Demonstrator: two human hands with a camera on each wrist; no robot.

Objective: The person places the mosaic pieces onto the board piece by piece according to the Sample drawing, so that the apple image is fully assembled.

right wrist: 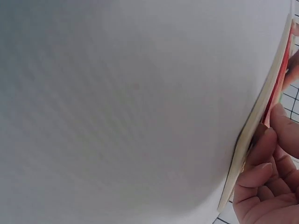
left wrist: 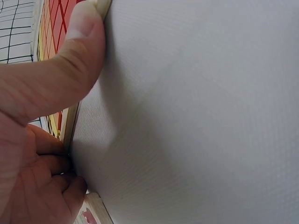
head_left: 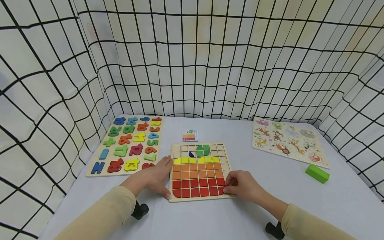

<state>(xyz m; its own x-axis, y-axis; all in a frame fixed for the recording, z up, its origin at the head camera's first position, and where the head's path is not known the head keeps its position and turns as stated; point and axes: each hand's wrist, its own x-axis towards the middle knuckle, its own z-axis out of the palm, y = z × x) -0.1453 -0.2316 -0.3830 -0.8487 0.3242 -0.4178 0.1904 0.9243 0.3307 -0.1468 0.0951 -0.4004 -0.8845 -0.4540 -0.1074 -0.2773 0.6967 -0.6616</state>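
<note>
A wooden grid puzzle board (head_left: 226, 153) lies in front of me, filled with rows of red and orange tiles, two rounded yellow rows, a green leaf shape (head_left: 203, 150) and a small dark blue piece (head_left: 191, 154). Along its left edge my left hand (head_left: 157, 175) rests with fingers extended, the thumb (left wrist: 84, 28) on the near left corner. My right hand (head_left: 244, 185) is at the near right corner, fingers curled. Its thumb and index finger pinch at the red corner tile (head_left: 221, 190), partly covered by them.
Behind the board lies a small pattern card (head_left: 189, 135). A number and letter puzzle (head_left: 132, 150) is at the left, an animal puzzle (head_left: 288, 140) at the right. Near the latter sits a green block (head_left: 317, 173). Black netting (head_left: 196, 66) over white walls encloses the table.
</note>
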